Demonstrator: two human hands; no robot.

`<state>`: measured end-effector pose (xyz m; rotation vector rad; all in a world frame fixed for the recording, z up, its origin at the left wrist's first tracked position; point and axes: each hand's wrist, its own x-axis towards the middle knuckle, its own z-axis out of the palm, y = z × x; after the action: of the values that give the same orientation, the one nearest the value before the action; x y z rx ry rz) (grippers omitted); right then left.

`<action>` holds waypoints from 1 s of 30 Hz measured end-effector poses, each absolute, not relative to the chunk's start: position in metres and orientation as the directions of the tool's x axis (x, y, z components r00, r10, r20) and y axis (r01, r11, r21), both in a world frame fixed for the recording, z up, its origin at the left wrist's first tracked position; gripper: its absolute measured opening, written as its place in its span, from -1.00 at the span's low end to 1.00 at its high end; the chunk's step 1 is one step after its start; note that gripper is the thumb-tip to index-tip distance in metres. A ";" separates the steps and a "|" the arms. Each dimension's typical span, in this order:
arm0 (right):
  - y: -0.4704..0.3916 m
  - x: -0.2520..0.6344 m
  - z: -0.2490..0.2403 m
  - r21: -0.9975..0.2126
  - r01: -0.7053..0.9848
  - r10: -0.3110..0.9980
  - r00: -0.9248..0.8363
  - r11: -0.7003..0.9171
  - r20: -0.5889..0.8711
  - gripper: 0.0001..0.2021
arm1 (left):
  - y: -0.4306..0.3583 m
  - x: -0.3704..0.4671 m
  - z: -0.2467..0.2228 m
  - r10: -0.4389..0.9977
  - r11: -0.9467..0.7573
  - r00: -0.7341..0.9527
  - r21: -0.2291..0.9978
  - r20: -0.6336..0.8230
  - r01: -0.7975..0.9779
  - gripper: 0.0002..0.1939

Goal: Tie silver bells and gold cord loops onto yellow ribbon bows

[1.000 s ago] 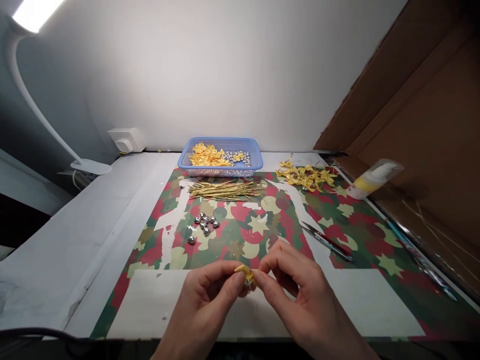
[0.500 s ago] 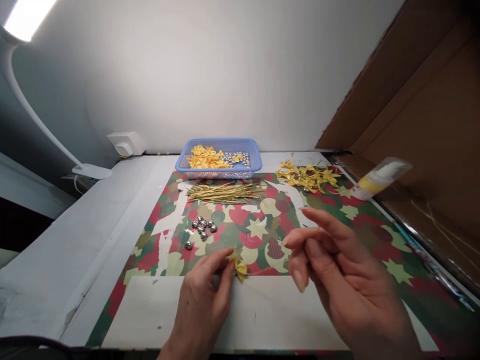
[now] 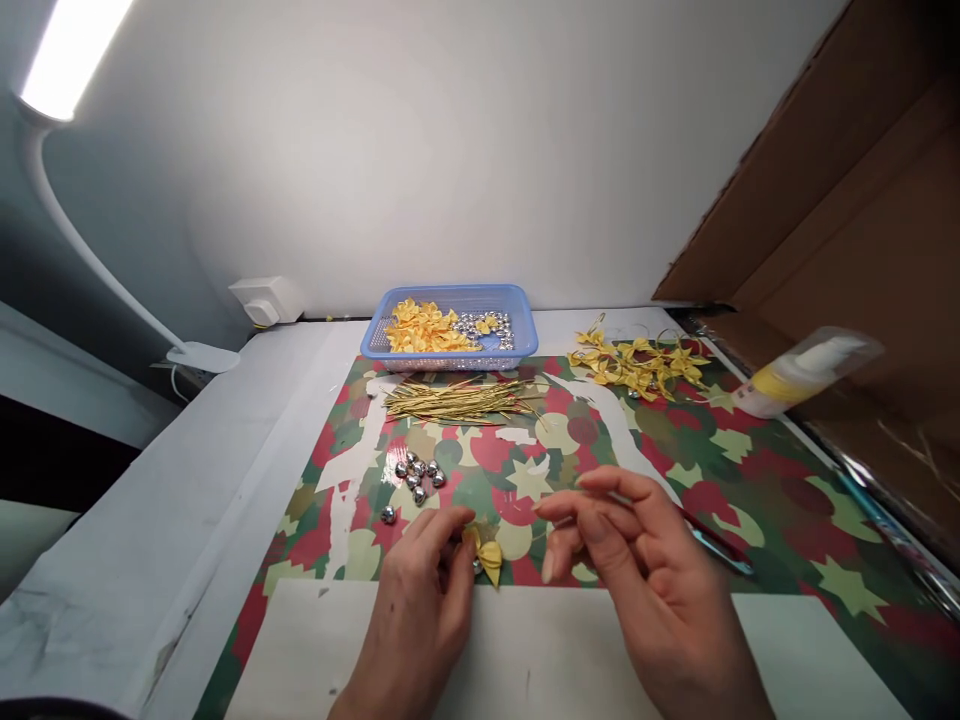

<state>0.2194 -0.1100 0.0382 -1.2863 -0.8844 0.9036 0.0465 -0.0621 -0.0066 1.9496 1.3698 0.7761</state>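
My left hand (image 3: 424, 590) is closed at the fingertips on a yellow ribbon bow (image 3: 491, 560), low over the front of the patterned sheet. A small silver bell (image 3: 478, 567) shows at the bow's side, partly hidden by my fingers. To the right, my right hand (image 3: 637, 560) is raised, its thumb pressed against curled fingers; a faint thin strand seems to run toward it from the bow, but what it pinches is too fine to make out. Several loose silver bells (image 3: 418, 478) lie beyond my left hand. Behind them is a bundle of gold wire ties (image 3: 461, 400).
A blue basket (image 3: 450, 364) at the back holds yellow bows and silver bells. Bows with wires (image 3: 641, 368) are piled at back right, beside a leaning clear bottle (image 3: 795, 375). A slim dark-red and light-blue tool (image 3: 724, 550) lies behind my right hand. A lamp (image 3: 67, 220) stands left.
My right hand has drawn slightly toward the bow and left hand. My left hand keeps its pinch on the bow. The slim tool now shows behind my right hand; the camera view has shifted slightly.
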 end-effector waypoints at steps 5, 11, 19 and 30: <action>-0.106 0.238 0.022 -0.981 0.184 0.956 0.273 0.054 0.104 -0.79 | -0.055 0.036 0.004 0.939 -0.301 0.327 0.715 0.108 0.631 -0.78; -0.104 0.243 0.000 -0.846 0.505 0.940 0.174 0.171 0.293 -0.87 | -0.008 0.042 0.019 0.923 -0.382 0.343 0.532 0.176 0.756 -0.79; -0.107 0.236 -0.002 -0.852 0.498 0.924 0.228 0.161 0.307 -0.78 | 0.054 0.073 0.007 0.923 -0.382 0.376 0.296 0.079 0.876 -0.88; -0.111 0.229 0.003 -0.999 -0.015 0.969 0.243 0.048 0.043 -0.67 | 0.030 0.067 0.019 0.863 -0.501 0.481 0.399 0.156 0.768 -0.74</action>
<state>0.2290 -0.1114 0.0034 -1.2671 -1.0341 1.0044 0.0669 0.0303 0.0190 2.4555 1.3875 0.4918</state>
